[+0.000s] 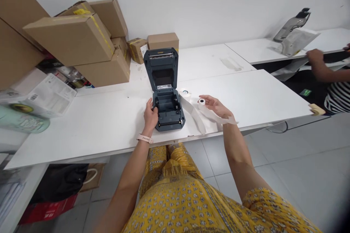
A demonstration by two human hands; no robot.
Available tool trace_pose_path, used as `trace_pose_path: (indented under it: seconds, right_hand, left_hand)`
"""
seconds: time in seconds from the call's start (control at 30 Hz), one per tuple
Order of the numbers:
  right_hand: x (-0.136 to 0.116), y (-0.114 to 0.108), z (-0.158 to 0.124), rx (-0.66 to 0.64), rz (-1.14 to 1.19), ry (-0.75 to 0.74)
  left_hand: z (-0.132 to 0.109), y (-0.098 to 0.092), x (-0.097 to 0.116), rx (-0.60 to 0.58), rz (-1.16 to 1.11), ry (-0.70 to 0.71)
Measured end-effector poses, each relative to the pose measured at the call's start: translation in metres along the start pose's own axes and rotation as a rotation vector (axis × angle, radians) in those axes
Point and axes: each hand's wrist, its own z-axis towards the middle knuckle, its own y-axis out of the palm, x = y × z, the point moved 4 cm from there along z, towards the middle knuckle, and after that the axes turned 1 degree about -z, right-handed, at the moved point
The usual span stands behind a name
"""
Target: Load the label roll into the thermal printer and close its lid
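A dark blue-grey label printer (168,118) stands on the white table with its lid (161,67) raised and its roll bay bare inside. My left hand (151,114) grips the printer's left side, thumb over the rim. To the right of the printer, my right hand (214,105) holds a small white label roll (201,102) by its edge, its dark core facing me. A loose strip from that roll trails across my right wrist. Another white label roll (185,95) lies against the printer's right side, with its strip (198,118) running toward the table's front edge.
Cardboard boxes (73,40) are stacked at the back left, beside a white printed box (51,93) and a mint-green bottle (23,119). At far right, a person's arm (318,65) reaches near a grey bottle (291,25) and a plastic pouch (298,42).
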Motion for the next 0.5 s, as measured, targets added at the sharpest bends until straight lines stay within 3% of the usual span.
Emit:
trace_pose_path:
  seconds: [0.27, 0.5]
  right_hand:
    - [0.026, 0.005, 0.030, 0.073, -0.124, 0.035]
    - [0.036, -0.003, 0.027, 0.100, -0.085, 0.071]
  left_hand:
    - [-0.001, -0.001, 0.001, 0.006, 0.036, -0.013]
    - [-0.003, 0.000, 0.005, -0.002, 0.019, -0.043]
